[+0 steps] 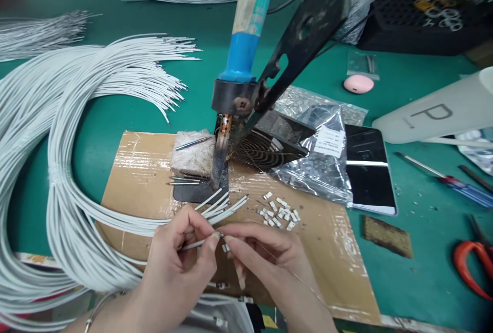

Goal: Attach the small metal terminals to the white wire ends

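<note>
Between the thumb and fingers of my left hand point(179, 263) is one white cable point(192, 244), its end pointing right. My right hand point(271, 261) pinches a small white connector point(225, 248) against that end; fingertips partly cover the joint. A thin strand runs across the right hand. Several other white cable ends point(227, 207) lie just beyond the fingers, below the tip of a blue-handled soldering iron point(246, 30) clamped in a black stand point(304, 30). To the right, loose white connectors point(279, 212) are scattered on the cardboard point(323, 251).
A large bundle of white cables point(61, 143) curves along the left. Behind the iron tip sit a cleaning pad point(188, 158) and a black fan point(265, 148). Rightward are a plastic bag point(327, 169), a phone point(370, 169), a white cup point(435, 110), a screwdriver point(462, 187) and red-handled scissors point(468, 266).
</note>
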`<action>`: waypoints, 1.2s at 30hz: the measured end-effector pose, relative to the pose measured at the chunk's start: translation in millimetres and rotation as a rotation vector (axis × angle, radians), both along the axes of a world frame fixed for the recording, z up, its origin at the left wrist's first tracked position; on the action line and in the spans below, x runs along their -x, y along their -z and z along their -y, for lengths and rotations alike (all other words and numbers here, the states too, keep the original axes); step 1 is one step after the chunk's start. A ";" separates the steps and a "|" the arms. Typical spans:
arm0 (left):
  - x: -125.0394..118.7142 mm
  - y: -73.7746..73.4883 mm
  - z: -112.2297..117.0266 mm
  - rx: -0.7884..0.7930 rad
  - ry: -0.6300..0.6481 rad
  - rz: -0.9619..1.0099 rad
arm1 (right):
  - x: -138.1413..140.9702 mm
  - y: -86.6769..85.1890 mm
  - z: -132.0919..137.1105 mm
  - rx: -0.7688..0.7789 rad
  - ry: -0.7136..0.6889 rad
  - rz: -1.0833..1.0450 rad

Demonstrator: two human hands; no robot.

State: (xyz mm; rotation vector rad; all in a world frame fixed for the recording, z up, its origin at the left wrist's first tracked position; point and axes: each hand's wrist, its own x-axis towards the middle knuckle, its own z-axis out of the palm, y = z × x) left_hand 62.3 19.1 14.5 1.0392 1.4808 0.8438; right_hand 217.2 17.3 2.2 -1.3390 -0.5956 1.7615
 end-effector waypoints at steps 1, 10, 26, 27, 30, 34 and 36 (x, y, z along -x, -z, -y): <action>0.7 1.0 0.8 -0.003 0.018 -0.012 | -1.9 -0.5 -0.6 0.005 -0.014 0.002; 5.5 6.2 0.5 -0.039 0.150 -0.049 | -18.0 6.3 -9.8 -0.344 -0.210 0.208; 0.7 -4.0 -8.1 0.096 0.008 0.108 | -19.1 16.3 -5.8 -0.319 0.021 0.184; 0.3 -5.5 -8.9 0.111 -0.011 0.110 | -15.4 17.5 -4.2 -0.305 0.023 0.164; 0.9 -7.0 -9.2 0.127 -0.032 0.120 | -3.6 19.6 0.7 -0.254 0.050 0.102; 3.4 -3.2 -7.7 0.092 0.010 0.140 | 2.3 22.0 3.8 -0.313 -0.002 0.057; 3.6 -1.9 -7.4 0.093 -0.004 0.140 | 1.6 22.8 3.9 -0.337 -0.006 0.068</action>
